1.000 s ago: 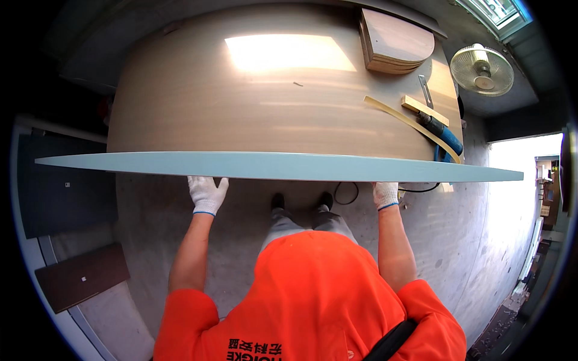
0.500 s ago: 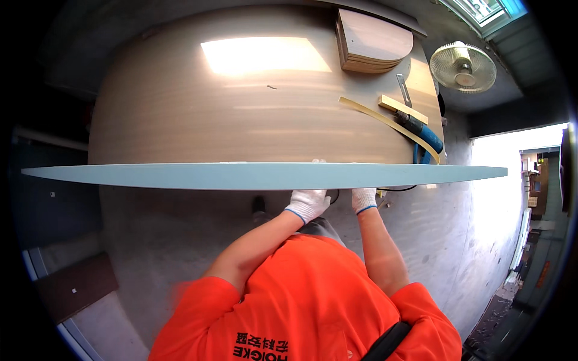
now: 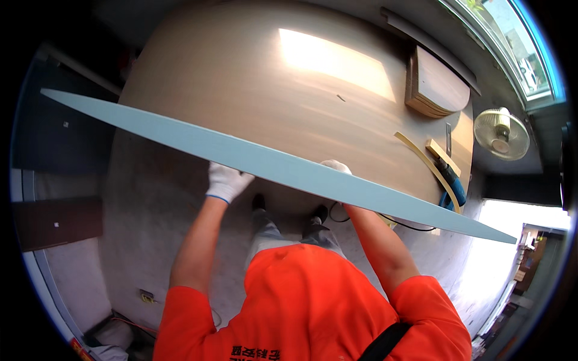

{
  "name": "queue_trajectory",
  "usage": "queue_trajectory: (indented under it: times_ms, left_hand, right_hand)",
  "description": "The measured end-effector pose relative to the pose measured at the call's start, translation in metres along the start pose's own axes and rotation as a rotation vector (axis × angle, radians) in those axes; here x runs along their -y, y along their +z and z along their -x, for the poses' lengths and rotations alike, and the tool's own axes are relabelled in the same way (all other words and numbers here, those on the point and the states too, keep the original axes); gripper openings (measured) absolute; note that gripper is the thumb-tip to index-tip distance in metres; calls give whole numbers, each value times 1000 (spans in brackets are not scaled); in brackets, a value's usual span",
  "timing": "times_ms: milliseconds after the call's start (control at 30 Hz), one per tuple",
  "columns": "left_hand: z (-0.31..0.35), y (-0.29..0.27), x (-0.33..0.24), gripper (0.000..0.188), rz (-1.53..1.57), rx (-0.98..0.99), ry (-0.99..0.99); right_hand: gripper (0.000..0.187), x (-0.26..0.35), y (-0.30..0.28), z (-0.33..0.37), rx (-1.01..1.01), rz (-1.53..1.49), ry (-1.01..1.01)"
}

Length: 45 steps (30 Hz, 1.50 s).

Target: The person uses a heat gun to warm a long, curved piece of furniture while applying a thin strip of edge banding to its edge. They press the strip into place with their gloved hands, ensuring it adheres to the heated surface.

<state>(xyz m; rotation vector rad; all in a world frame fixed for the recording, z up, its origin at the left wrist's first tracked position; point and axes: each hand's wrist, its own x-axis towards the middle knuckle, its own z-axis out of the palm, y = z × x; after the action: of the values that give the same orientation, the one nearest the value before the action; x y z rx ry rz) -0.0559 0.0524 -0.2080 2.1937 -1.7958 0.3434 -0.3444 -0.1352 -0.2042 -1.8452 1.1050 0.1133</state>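
Observation:
A long, thin pale-blue board (image 3: 271, 162) runs edge-on across the view, from upper left down to lower right, above the near edge of a big wood-grain table (image 3: 259, 78). My left hand (image 3: 227, 182), in a white glove, grips the board's near edge close to its middle. My right hand (image 3: 335, 166), also gloved, holds the board a little further right, partly hidden behind it. Both forearms rise from my orange shirt below.
On the table's right side lie a stack of brown panels (image 3: 435, 89), a pale wooden strip (image 3: 442, 157), a curved yellow strip (image 3: 426, 165) and a blue tool (image 3: 453, 191). A fan (image 3: 501, 133) stands at the right. Grey floor lies under my feet.
The board has tilted from level to sloping down to the right. My hands, close together half a second ago, have spread apart, the left moving left along the board.

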Motion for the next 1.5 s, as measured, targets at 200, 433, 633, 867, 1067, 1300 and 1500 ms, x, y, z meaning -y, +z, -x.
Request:
queue_trajectory:
  times_ms: [200,433,633,867,1067,1300,1500]
  left_hand:
    - [27,44,77,87,5,87,-155]
    - [19,36,69,107,256,175,-270]
    - [23,37,71,112,234,134,-273]
    - [19,30,70,108,252,144,-294]
    - [17,33,72,108,228,129,-276]
    - [15,37,66,109,199,176,-253]
    - [24,49,74,91,77,147,-161]
  right_hand:
    - [33,73,57,-34,-47,-41,30]
    - [32,149,64,-41,-53,4,132]
    - [30,120,75,-52,-117,101,-105]
    - [33,148,66,-45,-46,14,-25]
    - [35,122,69,-43,-92,26,2]
    - [33,90,68,-28,-244,45,-252]
    - [36,64,97,-59,-496,544,-195]
